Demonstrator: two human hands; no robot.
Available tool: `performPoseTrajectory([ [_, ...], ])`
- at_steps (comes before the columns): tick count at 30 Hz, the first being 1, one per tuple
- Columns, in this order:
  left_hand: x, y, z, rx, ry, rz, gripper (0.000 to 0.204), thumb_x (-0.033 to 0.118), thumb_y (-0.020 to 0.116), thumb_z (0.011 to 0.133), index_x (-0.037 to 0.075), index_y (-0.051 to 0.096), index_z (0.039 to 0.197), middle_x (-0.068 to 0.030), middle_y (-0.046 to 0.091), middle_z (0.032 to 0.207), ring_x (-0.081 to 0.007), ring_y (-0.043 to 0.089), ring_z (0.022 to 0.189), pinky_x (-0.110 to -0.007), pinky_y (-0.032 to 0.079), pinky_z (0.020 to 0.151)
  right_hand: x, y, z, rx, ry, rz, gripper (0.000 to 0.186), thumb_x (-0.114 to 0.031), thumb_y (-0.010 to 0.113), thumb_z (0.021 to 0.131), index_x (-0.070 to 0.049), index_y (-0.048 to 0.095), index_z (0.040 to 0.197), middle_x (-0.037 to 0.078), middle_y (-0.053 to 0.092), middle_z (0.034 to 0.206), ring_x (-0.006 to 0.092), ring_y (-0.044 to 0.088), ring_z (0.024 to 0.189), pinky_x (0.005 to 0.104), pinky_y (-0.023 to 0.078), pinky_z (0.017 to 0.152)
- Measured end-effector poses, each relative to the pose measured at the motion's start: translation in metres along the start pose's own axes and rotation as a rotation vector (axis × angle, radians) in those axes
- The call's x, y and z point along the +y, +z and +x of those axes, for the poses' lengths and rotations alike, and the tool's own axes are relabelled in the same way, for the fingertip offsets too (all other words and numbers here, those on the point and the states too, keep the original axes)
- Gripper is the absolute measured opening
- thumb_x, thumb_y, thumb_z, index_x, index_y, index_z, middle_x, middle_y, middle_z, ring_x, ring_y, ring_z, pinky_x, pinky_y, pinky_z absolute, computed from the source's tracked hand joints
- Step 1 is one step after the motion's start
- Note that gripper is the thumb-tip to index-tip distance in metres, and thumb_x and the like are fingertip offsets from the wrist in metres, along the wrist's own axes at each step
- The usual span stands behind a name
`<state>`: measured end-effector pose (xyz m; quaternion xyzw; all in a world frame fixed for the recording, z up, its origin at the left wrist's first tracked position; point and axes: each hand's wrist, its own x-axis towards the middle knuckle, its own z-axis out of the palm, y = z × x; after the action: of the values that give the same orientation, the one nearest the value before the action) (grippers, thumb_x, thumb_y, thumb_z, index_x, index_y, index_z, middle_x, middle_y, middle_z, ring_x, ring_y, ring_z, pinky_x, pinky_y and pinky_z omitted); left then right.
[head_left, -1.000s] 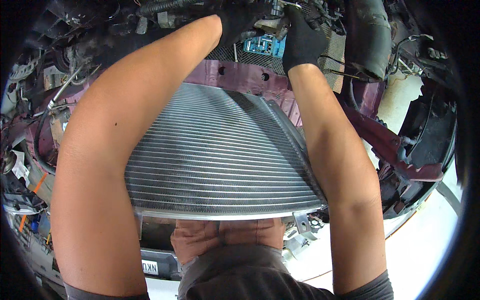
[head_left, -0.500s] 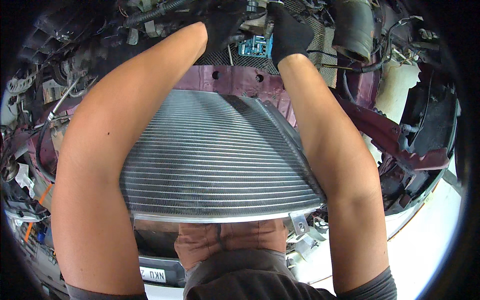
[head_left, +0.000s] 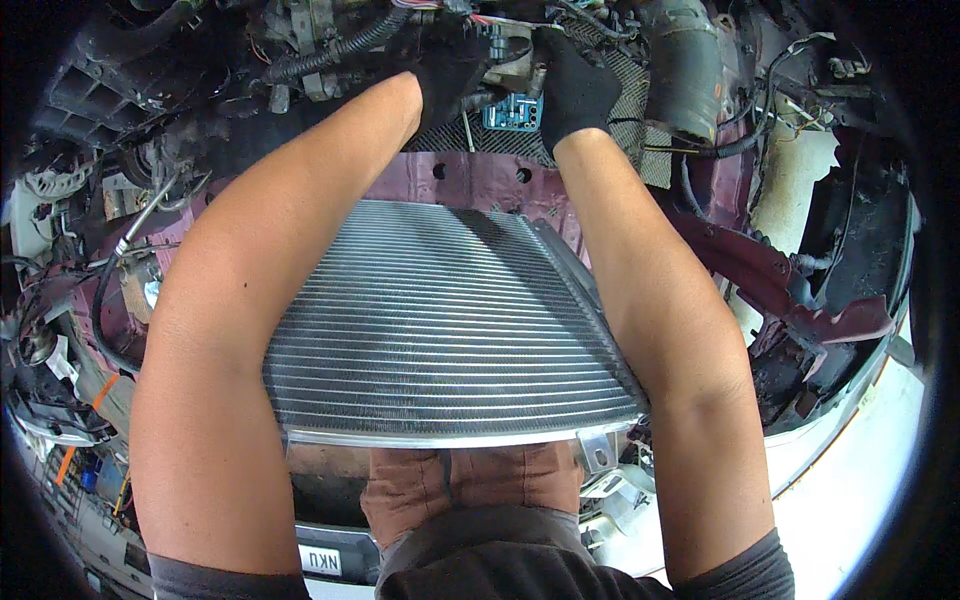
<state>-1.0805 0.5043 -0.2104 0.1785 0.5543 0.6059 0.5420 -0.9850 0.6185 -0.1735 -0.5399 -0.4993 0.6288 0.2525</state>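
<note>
Both my hands wear black gloves and reach into the engine bay at the top of the head view. My left hand (head_left: pixel 447 82) is beside the left side of a grey metal engine part (head_left: pixel 512 70); its fingers blend into the dark parts. My right hand (head_left: pixel 582 88) is bent in a closed shape at the right of that part, its fingertips hidden. Just below the part and between my hands lies a blue tray of sockets (head_left: pixel 514 113). Under my forearms a silver finned radiator-like panel (head_left: pixel 450 320) lies flat in front of my body.
A maroon crossmember (head_left: pixel 480 175) runs behind the panel. On the right are a wide dark pipe (head_left: pixel 686 80) and a maroon bracket (head_left: pixel 790 290). A ribbed hose (head_left: pixel 345 55) crosses the upper left. A metal tab (head_left: pixel 600 450) sticks out at the panel's near right corner.
The whole view has shifted, so the engine bay sits slightly lower and more of it shows at the top. My hands stay at the metal part, with little visible movement relative to it.
</note>
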Motion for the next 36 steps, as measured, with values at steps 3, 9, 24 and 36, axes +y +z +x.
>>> performPoseTrajectory([
  [3, 0.009, 0.003, 0.002, 0.137, -0.111, -0.119, 0.046, 0.022, 0.058, 0.104, 0.015, 0.053, 0.149, -0.0125, 0.058, 0.147, -0.0222, 0.063, 0.127, -0.035, 0.054, 0.106, -0.004, 0.004, -0.010, -0.104, -0.141, 0.060, 0.042, -0.023, 0.083, 0.078, 0.010, 0.071, 0.100, 0.014, 0.073, 0.097, 0.0235, 0.066, 0.084, 0.0384, 0.053, 0.080],
  [9, 0.016, 0.015, -0.006, 0.165, -0.152, -0.251, 0.038, 0.029, 0.058, 0.103, 0.018, 0.059, 0.140, -0.0043, 0.067, 0.132, -0.0190, 0.067, 0.116, -0.039, 0.055, 0.096, 0.021, 0.000, 0.019, -0.021, -0.342, -0.125, 0.031, -0.018, 0.078, 0.083, 0.003, 0.075, 0.106, 0.009, 0.075, 0.100, 0.0188, 0.065, 0.086, 0.0346, 0.051, 0.082],
  [24, -0.016, -0.006, 0.001, 0.051, -0.092, -0.484, 0.050, 0.045, 0.041, 0.109, 0.016, 0.050, 0.149, -0.0082, 0.059, 0.144, -0.0274, 0.059, 0.129, -0.043, 0.051, 0.102, -0.064, -0.010, -0.030, -0.088, -0.875, -0.898, 0.030, -0.018, 0.076, 0.085, -0.001, 0.072, 0.108, 0.019, 0.073, 0.102, 0.0370, 0.070, 0.092, 0.0445, 0.055, 0.079],
  [36, 0.010, 0.004, 0.006, 0.185, -0.179, -0.260, 0.045, 0.029, 0.060, 0.103, 0.017, 0.055, 0.146, -0.0093, 0.059, 0.143, -0.0274, 0.058, 0.130, -0.041, 0.050, 0.106, -0.008, -0.015, 0.016, -0.105, -0.604, -0.705, 0.020, -0.016, 0.075, 0.086, -0.005, 0.075, 0.103, 0.015, 0.074, 0.096, 0.0300, 0.071, 0.087, 0.0400, 0.055, 0.077],
])
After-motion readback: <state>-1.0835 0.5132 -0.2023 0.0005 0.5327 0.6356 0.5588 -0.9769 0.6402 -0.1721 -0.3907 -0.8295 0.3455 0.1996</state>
